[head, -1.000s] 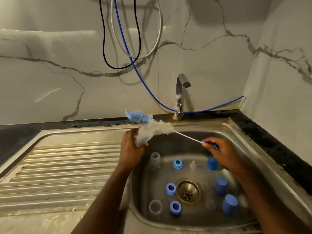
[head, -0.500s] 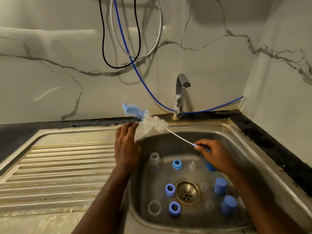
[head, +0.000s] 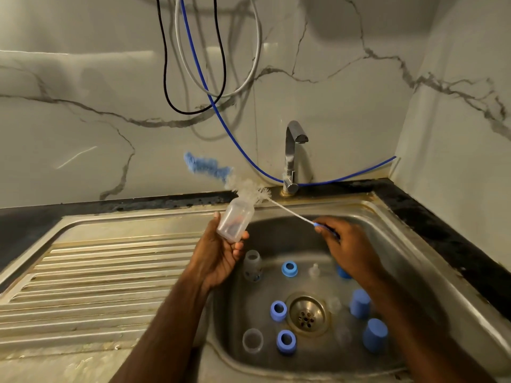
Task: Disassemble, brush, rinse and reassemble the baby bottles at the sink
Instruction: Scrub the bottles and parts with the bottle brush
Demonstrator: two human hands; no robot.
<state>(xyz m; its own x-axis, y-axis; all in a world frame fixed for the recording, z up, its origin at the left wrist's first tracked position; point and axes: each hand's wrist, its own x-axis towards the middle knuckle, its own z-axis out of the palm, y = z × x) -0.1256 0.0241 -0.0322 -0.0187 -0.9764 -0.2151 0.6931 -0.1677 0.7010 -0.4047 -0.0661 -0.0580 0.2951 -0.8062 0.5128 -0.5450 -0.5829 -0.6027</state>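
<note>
My left hand point(head: 218, 255) grips a clear baby bottle point(head: 235, 220) above the sink's left rim, mouth tilted up and away. My right hand point(head: 345, 246) pinches the blue handle of a bottle brush point(head: 249, 189). Its white bristles sit just outside the bottle's mouth and its blue tip points up-left. In the basin point(head: 398, 261) lie another clear bottle point(head: 253, 264), a third bottle point(head: 252, 340), three blue rings point(head: 289, 268) point(head: 278, 310) point(head: 286, 341), blue caps point(head: 359, 303) point(head: 375, 335) and a clear teat point(head: 314, 270).
A steel tap point(head: 292, 156) stands behind the basin, shut off with no water running. A ribbed drainboard point(head: 96, 275) stretches left. Black, white and blue hoses point(head: 210, 100) hang on the marble wall. The drain point(head: 307, 316) lies mid-basin. A black counter edge point(head: 442, 228) runs right.
The brush has been drawn out of the bottle and lifted up-left. My left hand turned, so the bottle shows fully with its mouth pointing up.
</note>
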